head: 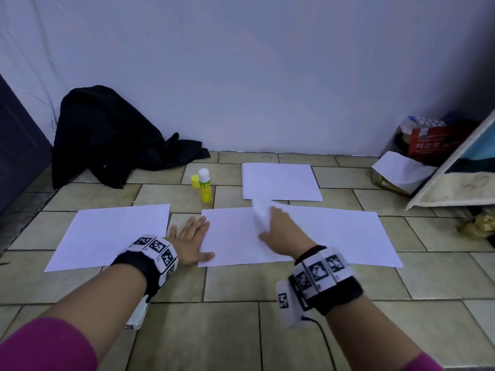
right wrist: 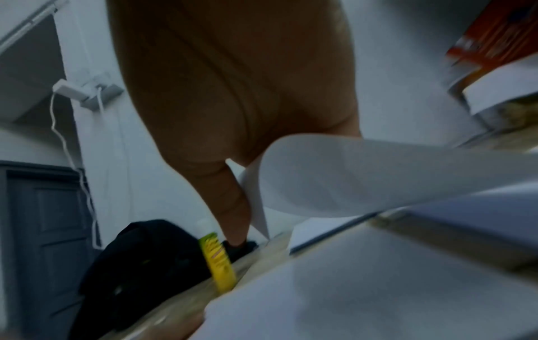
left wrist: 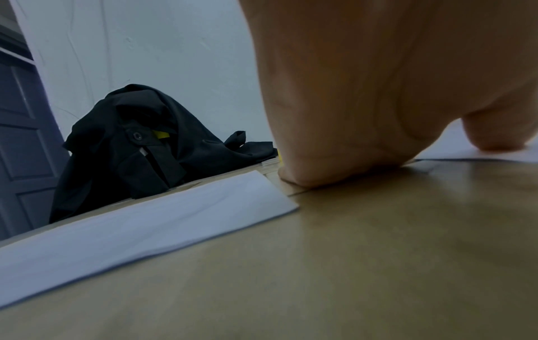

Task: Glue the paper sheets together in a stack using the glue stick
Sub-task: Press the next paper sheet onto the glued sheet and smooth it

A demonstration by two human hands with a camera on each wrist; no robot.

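Two hands, left hand (head: 191, 243) flat on middle sheet (head: 233, 236), right hand (head: 281, 228) pinching curled sheet (head: 261, 212) (fingertips hidden)

Left hand (head: 191, 243) flat, right hand (head: 281, 227) pinching.

Head view: high, looking forward-down over floor (head: 241, 330) toward wall. Both wrist views: near floor level, close behind hands, facing wall. All share black cloth (head: 107, 135), glue stick (head: 205, 187).

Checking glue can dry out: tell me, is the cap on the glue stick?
No. The yellow cap stands on the floor beside the upright glue stick, whose white top is bare.
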